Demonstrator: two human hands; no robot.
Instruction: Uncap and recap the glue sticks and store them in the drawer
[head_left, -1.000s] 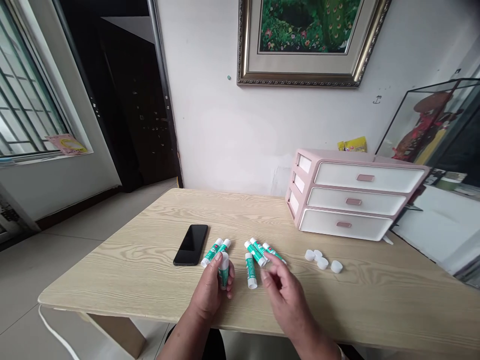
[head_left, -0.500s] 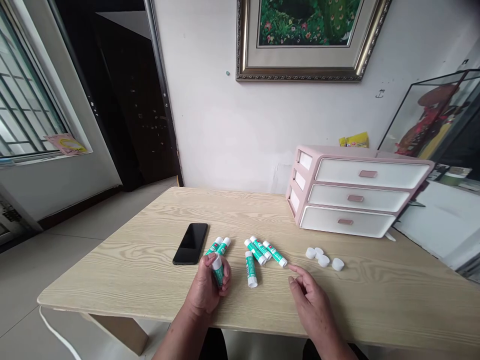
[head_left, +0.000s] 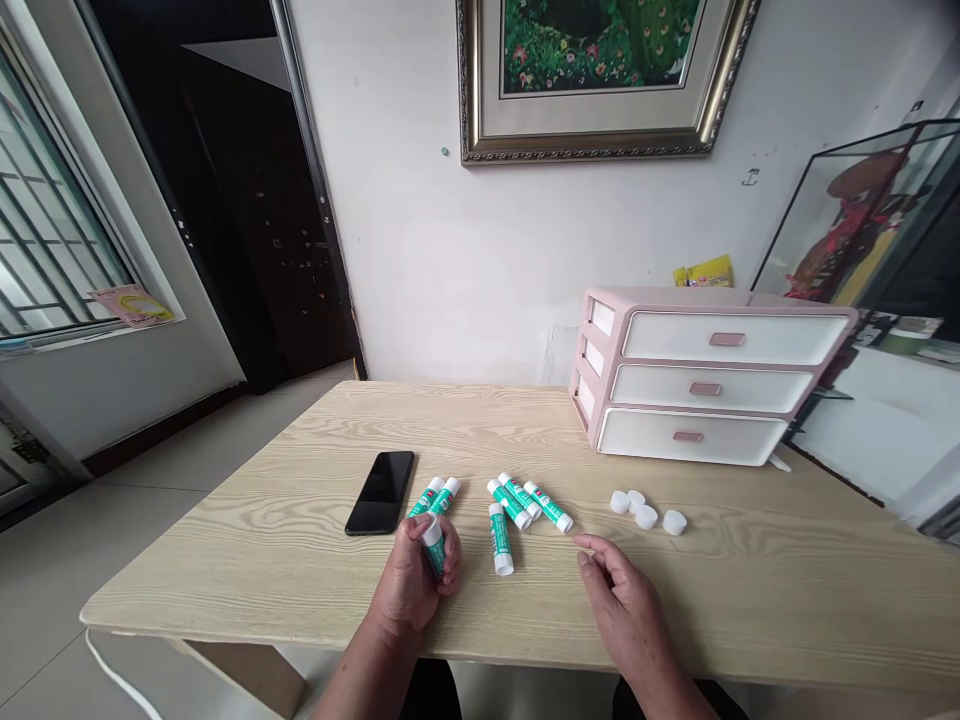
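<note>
My left hand (head_left: 412, 580) is closed round a green and white glue stick (head_left: 433, 545), held upright just above the wooden table (head_left: 300, 560). Two more glue sticks (head_left: 435, 495) lie right behind it. Several glue sticks (head_left: 517, 505) lie in a loose group in the middle. My right hand (head_left: 622, 600) rests on the table to the right of them, holding nothing, fingers loosely curled and apart, the forefinger pointing towards the nearest stick. Several white caps (head_left: 645, 512) lie further right.
A black phone (head_left: 381, 490) lies left of the glue sticks. A pink three-drawer organiser (head_left: 705, 385) stands at the back right with its drawers closed. A framed picture (head_left: 600, 80) hangs on the wall, and a dark doorway (head_left: 247, 200) opens at the left.
My right hand has pulled back from over the middle glue sticks and come down on the table to their right. My left hand has lowered slightly with its glue stick.
</note>
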